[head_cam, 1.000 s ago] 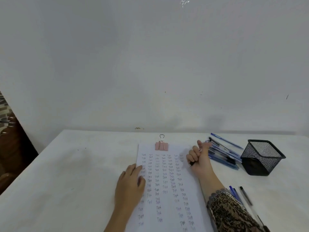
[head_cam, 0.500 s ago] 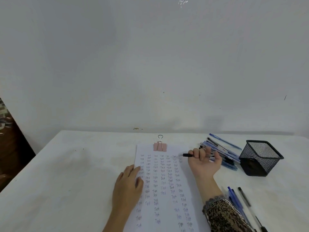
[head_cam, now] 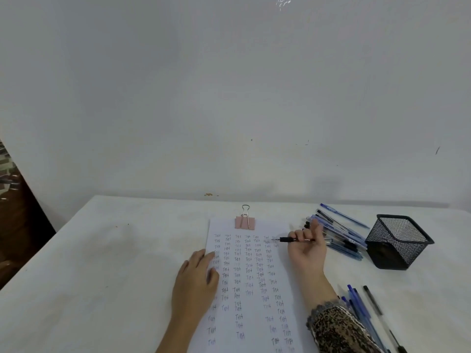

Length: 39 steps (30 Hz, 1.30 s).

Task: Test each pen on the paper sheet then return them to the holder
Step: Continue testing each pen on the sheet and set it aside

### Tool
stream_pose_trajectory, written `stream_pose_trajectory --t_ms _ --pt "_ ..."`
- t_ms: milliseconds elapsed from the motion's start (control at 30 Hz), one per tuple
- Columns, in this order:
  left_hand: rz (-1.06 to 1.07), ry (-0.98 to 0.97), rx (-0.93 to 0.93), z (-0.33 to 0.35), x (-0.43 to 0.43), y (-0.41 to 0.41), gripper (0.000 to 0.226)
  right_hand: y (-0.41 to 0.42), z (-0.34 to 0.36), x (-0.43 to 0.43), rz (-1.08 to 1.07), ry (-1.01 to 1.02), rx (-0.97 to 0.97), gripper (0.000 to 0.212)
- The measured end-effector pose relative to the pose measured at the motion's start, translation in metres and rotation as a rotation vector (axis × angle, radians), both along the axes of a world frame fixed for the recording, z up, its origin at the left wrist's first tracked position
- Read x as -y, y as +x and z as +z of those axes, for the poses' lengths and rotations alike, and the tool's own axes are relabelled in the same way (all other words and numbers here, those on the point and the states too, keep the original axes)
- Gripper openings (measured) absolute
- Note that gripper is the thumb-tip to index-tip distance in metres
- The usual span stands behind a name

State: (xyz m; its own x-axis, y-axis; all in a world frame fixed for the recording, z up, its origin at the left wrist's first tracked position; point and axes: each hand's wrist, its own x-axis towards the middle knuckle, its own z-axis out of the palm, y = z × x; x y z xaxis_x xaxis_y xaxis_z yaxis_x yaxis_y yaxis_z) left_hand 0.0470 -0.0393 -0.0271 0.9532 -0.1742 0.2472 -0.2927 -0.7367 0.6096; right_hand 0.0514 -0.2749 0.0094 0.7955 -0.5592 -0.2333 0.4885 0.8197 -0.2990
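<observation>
On the white table (head_cam: 102, 263) a sheet (head_cam: 254, 296) is laid lengthwise in front of the person, and a pink clip (head_cam: 245, 222) is fastened to the middle of its far edge. Columns of small handwritten words are seen over most of the sheet.

A pen (head_cam: 288, 240) is gripped in the right hand (head_cam: 308, 253), whose fingers are curled round the barrel while the thumb is raised upward. The pen is held nearly level with its tip turned to the left, over the upper right corner of the sheet beside the last written words. Whether the tip touches the paper cannot be told. A dark patterned sleeve (head_cam: 336, 329) is worn on that arm.

The left hand (head_cam: 196, 281) is laid flat on the left edge of the sheet, palm down, with its fingers straight and close together and nothing held.

A pile of pens (head_cam: 341, 235), mostly blue, is spread on the table just behind the right hand. The black mesh holder (head_cam: 397, 240) is set to the right of that pile, just beside it. A second group of pens (head_cam: 362, 309), blue with one black, is laid near the sleeve at the lower right, well apart from the holder. A plain wall (head_cam: 229, 98) is seen behind the table.
</observation>
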Motion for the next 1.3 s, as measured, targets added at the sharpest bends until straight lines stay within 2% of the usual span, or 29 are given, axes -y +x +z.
stream_pose_trajectory --t_ms 33,67,233,300,367,400,467,600,667,733,867,933,1000,1300 --pt "0.001 -0.005 0.004 0.0 0.0 0.0 0.039 0.002 -0.002 0.001 0.013 -0.027 -0.025 0.017" --pt "0.002 -0.005 0.006 0.0 0.0 0.0 0.038 0.004 -0.004 0.001 0.028 -0.042 -0.045 0.022" --pt "-0.003 0.0 0.011 -0.001 0.0 0.0 0.038 0.006 -0.009 0.006 0.119 -0.208 -0.213 0.058" --pt "-0.003 0.002 0.019 -0.001 0.0 0.0 0.038 0.005 -0.006 0.007 0.157 -0.265 -0.24 0.048" --pt "-0.002 -0.002 0.023 -0.002 0.0 0.0 0.037 0.006 -0.003 0.007 0.175 -0.31 -0.234 0.019" --pt "-0.003 0.0 0.026 -0.002 0.0 0.0 0.038 0.007 -0.003 0.008 0.179 -0.338 -0.242 0.014" --pt "-0.004 0.007 0.03 -0.001 0.0 -0.001 0.037 0.01 -0.005 0.011 0.197 -0.393 -0.276 0.025" --pt "-0.005 0.01 0.028 -0.001 0.0 0.0 0.038 0.012 -0.006 0.013 0.286 -0.434 -0.238 0.022" --pt "-0.004 0.016 0.016 -0.001 0.0 0.001 0.039 0.012 -0.007 0.012 0.276 -0.574 -0.242 0.019" --pt "-0.002 0.014 0.015 -0.001 0.001 0.001 0.039 0.011 -0.007 0.012 0.247 -0.82 -0.285 0.016" --pt "-0.001 0.014 0.015 -0.001 0.0 0.0 0.039 0.009 -0.018 0.009 0.16 -1.189 -0.405 0.037" --pt "-0.004 0.011 0.013 -0.001 0.0 0.001 0.039 0.009 -0.022 0.007 0.076 -1.214 -0.459 0.051" --pt "-0.008 0.012 0.015 -0.001 0.0 0.001 0.039 0.009 -0.023 0.004 0.075 -1.162 -0.423 0.056" --pt "-0.011 -0.004 0.028 -0.001 0.0 -0.001 0.039 0.004 -0.015 -0.001 0.121 -1.256 -0.483 0.053"
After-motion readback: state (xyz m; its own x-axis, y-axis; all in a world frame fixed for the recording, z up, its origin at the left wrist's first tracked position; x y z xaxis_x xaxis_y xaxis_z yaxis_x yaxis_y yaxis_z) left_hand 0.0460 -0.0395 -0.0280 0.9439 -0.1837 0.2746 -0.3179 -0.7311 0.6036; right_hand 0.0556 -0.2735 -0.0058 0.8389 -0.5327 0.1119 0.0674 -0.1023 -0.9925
